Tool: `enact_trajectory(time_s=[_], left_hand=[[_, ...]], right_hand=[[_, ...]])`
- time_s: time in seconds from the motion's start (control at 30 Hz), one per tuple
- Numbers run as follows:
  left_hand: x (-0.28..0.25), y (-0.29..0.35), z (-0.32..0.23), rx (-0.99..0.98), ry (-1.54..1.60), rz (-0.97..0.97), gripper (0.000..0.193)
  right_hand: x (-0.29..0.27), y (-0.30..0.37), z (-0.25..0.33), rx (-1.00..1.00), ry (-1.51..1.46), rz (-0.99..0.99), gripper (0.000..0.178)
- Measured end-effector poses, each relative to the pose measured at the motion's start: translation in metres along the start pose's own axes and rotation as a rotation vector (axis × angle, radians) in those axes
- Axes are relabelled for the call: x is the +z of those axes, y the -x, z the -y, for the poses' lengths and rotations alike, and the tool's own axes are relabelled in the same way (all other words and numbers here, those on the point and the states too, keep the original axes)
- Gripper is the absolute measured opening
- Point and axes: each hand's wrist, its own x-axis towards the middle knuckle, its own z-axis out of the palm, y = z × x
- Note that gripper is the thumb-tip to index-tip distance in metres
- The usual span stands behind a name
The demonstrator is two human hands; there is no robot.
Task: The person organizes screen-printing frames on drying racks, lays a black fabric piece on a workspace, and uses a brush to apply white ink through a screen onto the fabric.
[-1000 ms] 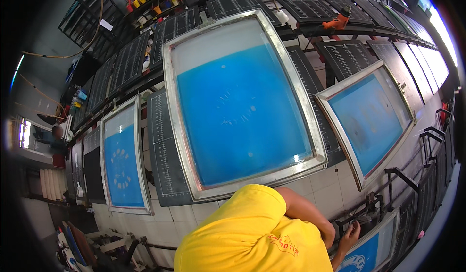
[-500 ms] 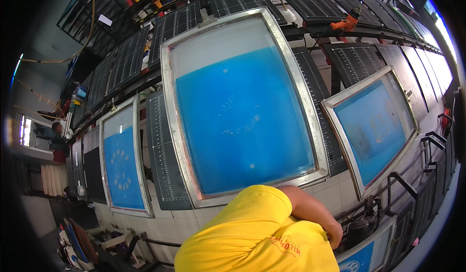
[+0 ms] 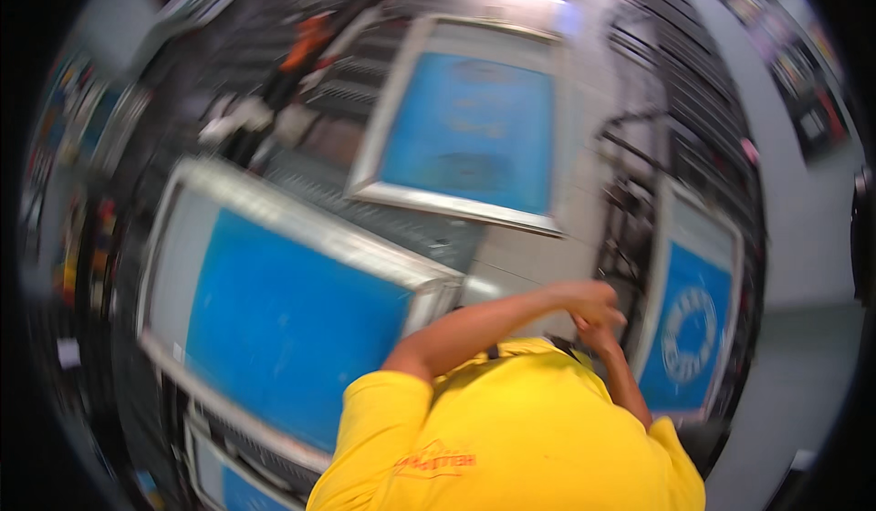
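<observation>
Both hands meet close in front of my yellow shirt, slightly right of centre. My left hand [image 3: 595, 301] is curled closed, its forearm reaching across from the left. Just under it, my right hand [image 3: 598, 334] is bent inward with its fingers drawn in. Motion blur and the overlap hide whatever they hold, if anything. A large screen-printing frame [image 3: 301, 319] with blue coated mesh lies to the left of my hands. Beyond them lies another blue screen-printing frame [image 3: 484, 132], and one with a pale ring design [image 3: 689, 333] stands at the right.
A dark board with ruled markings [image 3: 392, 219] lies between the two nearer frames. Dark metal brackets [image 3: 630, 137] line the rack at the right. An orange tool [image 3: 306, 44] rests at the far left. Part of another frame [image 3: 233, 474] shows at the lower left.
My view has swung to the right, so the large frame now sits at the left. Both hands now show together before my body; earlier only one forearm was visible.
</observation>
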Motion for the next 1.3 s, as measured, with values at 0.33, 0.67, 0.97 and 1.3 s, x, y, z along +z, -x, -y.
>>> enact_trajectory(time_s=[0.33, 0.67, 0.97, 1.3], left_hand=[[0.011, -0.047, -0.031, -0.15, 0.471, 0.061, 0.046], [0.143, -0.104, -0.034, -0.327, 0.535, 0.233, 0.056], [0.205, -0.113, -0.046, -0.454, 0.624, 0.06, 0.059], [0.242, -0.109, -0.047, -0.486, 0.685, -0.075, 0.049]], right_hand=[[-0.11, 0.106, 0.075, 0.09, -0.512, -0.42, 0.027], [-0.152, 0.25, -0.07, 0.401, -0.26, -1.09, 0.023], [-0.145, 0.359, -0.184, 0.704, -0.121, -1.195, 0.027], [-0.111, 0.343, -0.21, 0.592, -0.039, -1.321, 0.025]])
